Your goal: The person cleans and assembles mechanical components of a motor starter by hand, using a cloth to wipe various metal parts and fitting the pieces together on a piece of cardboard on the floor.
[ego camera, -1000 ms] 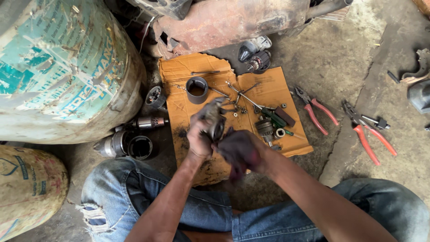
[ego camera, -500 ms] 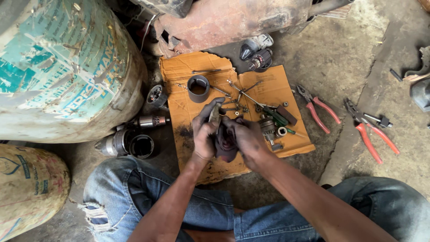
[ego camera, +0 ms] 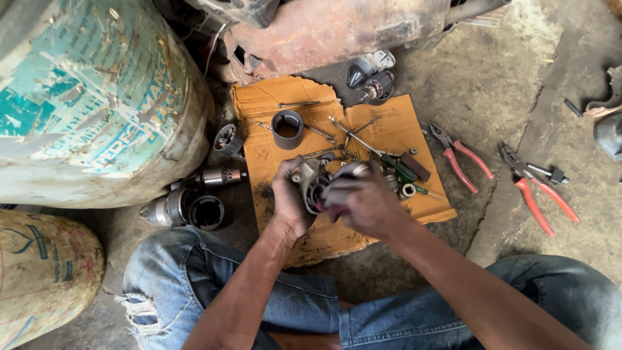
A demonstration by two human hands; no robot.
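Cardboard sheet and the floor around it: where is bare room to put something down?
The concrete floor above the red-handled pliers is bare. The cardboard sheet has a free strip on its left, below the metal ring. Its middle is crowded with small parts beside both hands, which hold a metal housing.

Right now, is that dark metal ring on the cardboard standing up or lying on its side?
Standing up. The dark metal ring rests on the cardboard with its round opening facing up, so you look down into it.

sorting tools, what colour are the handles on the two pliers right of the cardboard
Red on both pliers and, lying on the concrete floor; the head view shows it.
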